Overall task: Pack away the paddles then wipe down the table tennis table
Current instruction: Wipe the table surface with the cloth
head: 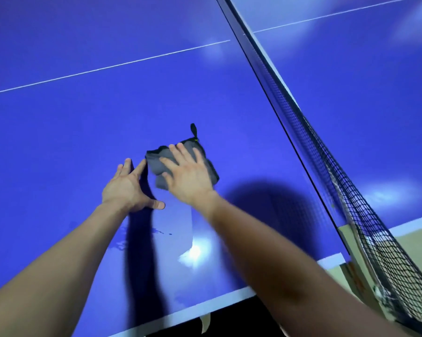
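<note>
Right grip (188, 175) spread flat on cloth (157, 166) | left grip (128, 188) spread on table (59, 147) beside

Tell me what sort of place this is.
Probably an indoor games room or sports hall: a blue table tennis table with white lines, a black net stretched across it, and a right hand pressing a grey cloth on it.

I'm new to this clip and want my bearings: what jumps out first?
The right hand presses flat on a folded grey cloth in the middle of the blue table. The left hand rests open on the table just left of it. A black net runs diagonally along the right.
</note>
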Motion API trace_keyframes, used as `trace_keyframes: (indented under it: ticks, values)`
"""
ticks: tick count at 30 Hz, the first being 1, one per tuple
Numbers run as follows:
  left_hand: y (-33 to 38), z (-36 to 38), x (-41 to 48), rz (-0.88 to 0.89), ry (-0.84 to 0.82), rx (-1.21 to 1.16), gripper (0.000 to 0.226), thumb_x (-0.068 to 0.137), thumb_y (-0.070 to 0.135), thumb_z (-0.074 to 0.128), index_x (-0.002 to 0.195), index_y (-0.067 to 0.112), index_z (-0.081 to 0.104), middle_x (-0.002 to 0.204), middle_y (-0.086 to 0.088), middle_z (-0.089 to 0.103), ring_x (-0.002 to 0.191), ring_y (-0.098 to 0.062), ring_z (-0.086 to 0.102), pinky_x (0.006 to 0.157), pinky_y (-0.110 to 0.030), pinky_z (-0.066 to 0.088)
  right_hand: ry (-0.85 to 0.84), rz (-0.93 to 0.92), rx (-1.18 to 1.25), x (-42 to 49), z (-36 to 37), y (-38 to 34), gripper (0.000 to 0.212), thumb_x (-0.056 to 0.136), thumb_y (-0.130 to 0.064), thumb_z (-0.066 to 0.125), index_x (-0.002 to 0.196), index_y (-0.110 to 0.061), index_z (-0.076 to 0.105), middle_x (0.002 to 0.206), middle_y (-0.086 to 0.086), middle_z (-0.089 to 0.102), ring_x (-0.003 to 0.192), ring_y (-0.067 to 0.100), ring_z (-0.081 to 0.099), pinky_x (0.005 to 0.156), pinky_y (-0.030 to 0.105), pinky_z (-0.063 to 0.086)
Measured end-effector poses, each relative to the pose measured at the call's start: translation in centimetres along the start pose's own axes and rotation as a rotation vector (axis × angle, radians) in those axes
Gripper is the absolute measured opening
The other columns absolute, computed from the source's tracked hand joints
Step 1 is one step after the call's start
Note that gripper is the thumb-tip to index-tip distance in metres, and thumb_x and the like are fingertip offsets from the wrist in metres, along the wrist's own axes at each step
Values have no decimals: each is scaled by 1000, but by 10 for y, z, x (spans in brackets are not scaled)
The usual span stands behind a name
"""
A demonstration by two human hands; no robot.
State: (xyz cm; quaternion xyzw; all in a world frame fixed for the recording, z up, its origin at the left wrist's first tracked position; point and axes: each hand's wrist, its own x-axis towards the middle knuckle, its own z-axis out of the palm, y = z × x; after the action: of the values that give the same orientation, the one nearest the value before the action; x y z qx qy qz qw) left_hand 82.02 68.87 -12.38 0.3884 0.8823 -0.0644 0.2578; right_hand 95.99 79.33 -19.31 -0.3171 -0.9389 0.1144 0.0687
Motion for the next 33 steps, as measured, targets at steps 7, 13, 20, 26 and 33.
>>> trace_keyframes:
  ticks: [7,13,20,26,33]
  values:
    - [4,-1,4,9,53,57,156,37,76,97,166,46,14,167,5,19,155,-21,29,91,-47,55,103,676,-2,-101,-70,234,57,108,-52,41,160,-32,51,180,7,27,166,32,22,131,64,19]
    - [3,9,-19,17,121,-1,126,59,69,94,161,34,30,165,-2,32,151,-27,37,102,-52,52,177,376,-30,-83,-12,57,56,102,-47,52,154,-30,62,173,16,40,164,35,31,130,68,18]
    - [-20,28,-76,38,63,-11,119,65,65,93,162,33,31,174,-4,23,157,-27,30,114,-49,46,93,22,21,-95,-3,24,47,106,-48,53,148,-30,66,171,7,44,161,27,36,130,66,20]
    - [-28,40,-128,185,32,34,139,53,78,91,166,36,22,172,-6,20,159,-26,24,122,-45,37,172,741,-106,-167,-44,165,68,103,-59,35,159,-26,55,174,14,38,166,31,23,131,70,14]
    - [-45,80,-153,146,-15,170,169,39,81,91,170,34,-6,178,-7,-12,166,-27,-5,128,-53,25,141,420,-106,-120,7,-34,59,102,-50,43,156,-31,58,176,14,35,165,32,26,130,69,13]
